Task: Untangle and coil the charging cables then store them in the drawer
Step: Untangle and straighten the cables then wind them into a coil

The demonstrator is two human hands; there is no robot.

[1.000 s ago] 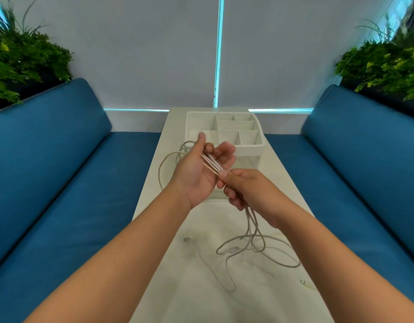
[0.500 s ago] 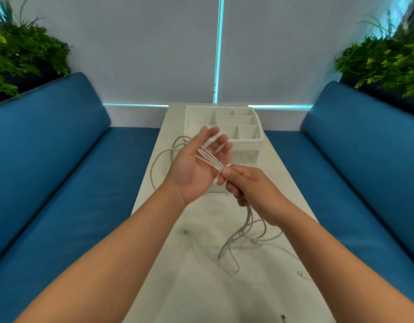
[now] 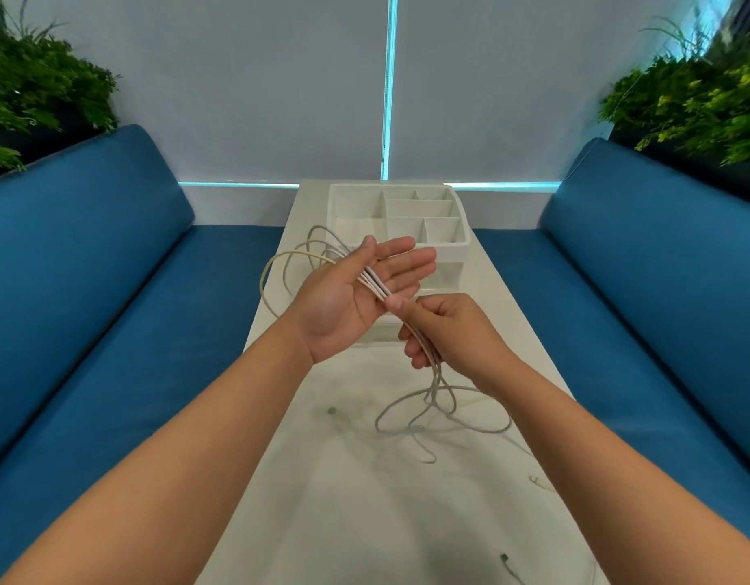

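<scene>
— Fingers (image 3: 400, 308) of our right hand (image 3: 449, 331) pinch the cables (image 3: 375, 287) across our flat, unclenched left hand (image 3: 356, 297).
— Coiling's barely begun; loops trail on the worktop (image 3: 365, 521), the drawer (image 3: 443, 274) waits.

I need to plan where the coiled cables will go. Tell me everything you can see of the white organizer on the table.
The white organizer looks like matte plastic, a rectangular box with rounded corners. Its open top is split by thin walls into several compartments of differing sizes, all apparently empty. Below sits what looks like a drawer front, largely hidden behind the left hand. It stands upright at the far end of the table; cable loops lie beside its left side.
</scene>
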